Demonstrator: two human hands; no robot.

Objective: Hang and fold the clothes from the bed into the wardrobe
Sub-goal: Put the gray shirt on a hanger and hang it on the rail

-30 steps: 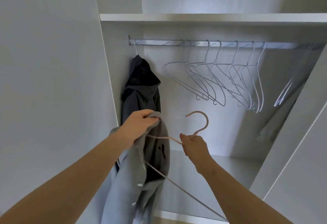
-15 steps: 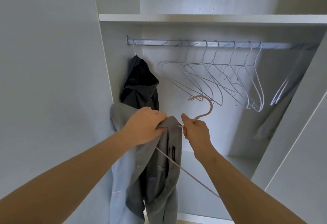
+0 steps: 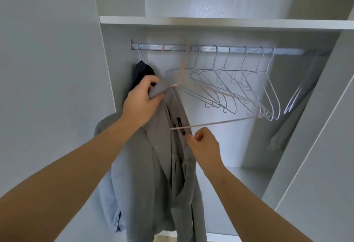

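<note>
Scene: A person stands at an open wardrobe point(image 3: 229, 146), both bare arms raised toward the hanging rail point(image 3: 210, 48).
Garment: A grey jacket point(image 3: 153, 165) hangs half-dressed on a pink hanger point(image 3: 220, 122). Only one shoulder is over the frame, and the hanger's far arm and bottom bar stand bare.
Hook: Blurred up at the rail, between a dark garment point(image 3: 142, 71) and a row of empty wire hangers point(image 3: 239, 81). Whether it has seated cannot be told.
Left hand point(image 3: 141, 100): Clenched on the jacket's shoulder cloth, just beside the hanger's neck.
Right hand point(image 3: 205, 144): Fingers curled below the bottom bar, at the jacket's collar edge. Whether it pinches the cloth cannot be told.
Step in hand: Likely hanging the jacket on the rail.
Doing it well: Keep the left hand's grip until the hook bears weight. Then draw the loose side of the collar over the bare arm, so that the load sits evenly on both sides.
Risk: With one shoulder on, the hanger may tip and shed the jacket, or snag on the neighbouring wire hangers.
</note>
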